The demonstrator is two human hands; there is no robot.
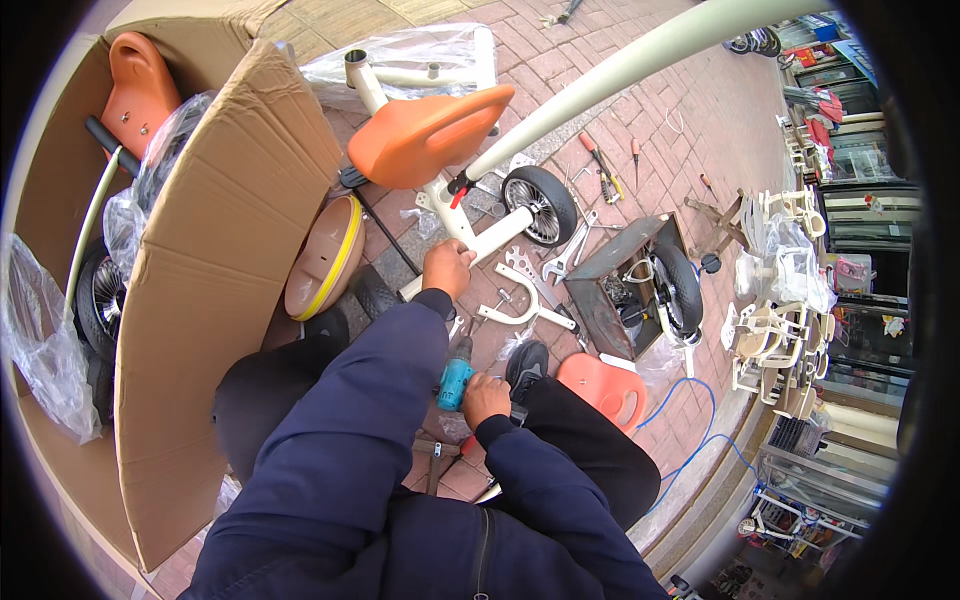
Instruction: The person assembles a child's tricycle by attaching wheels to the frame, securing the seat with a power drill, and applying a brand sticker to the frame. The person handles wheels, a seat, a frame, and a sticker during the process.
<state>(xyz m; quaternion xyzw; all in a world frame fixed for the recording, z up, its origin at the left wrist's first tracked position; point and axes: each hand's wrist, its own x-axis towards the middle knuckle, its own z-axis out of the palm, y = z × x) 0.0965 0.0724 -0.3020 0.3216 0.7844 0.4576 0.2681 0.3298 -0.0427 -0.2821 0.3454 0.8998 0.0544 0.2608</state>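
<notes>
- Two hands on my feed, both busy.
- Left grip (450,268): one, fingers curled onto a lower tube of the cream frame (503,235), so I'd call it closed on that.
- Right grip (487,400): one, wrapped around the teal drill (455,385). The drill sits low between the legs, near a black shoe (527,368), its nose pointing up and away from me, well apart from the frame.
- The frame's on the brick paving (690,125) ahead of me, with one spoked wheel (540,205) and one long pale pole (610,85) slanting up to the right.
- Orange seats, I count three: one over the frame (430,135), one in the cardboard box (140,85) on my left, one loose on the ground (600,388).
- One U-shaped cream fork (518,320) lies just right of the left grip.
- One metal toolbox (600,310) right of that, with another wheel (680,290) at its far side; can't tell if it's inside.
</notes>
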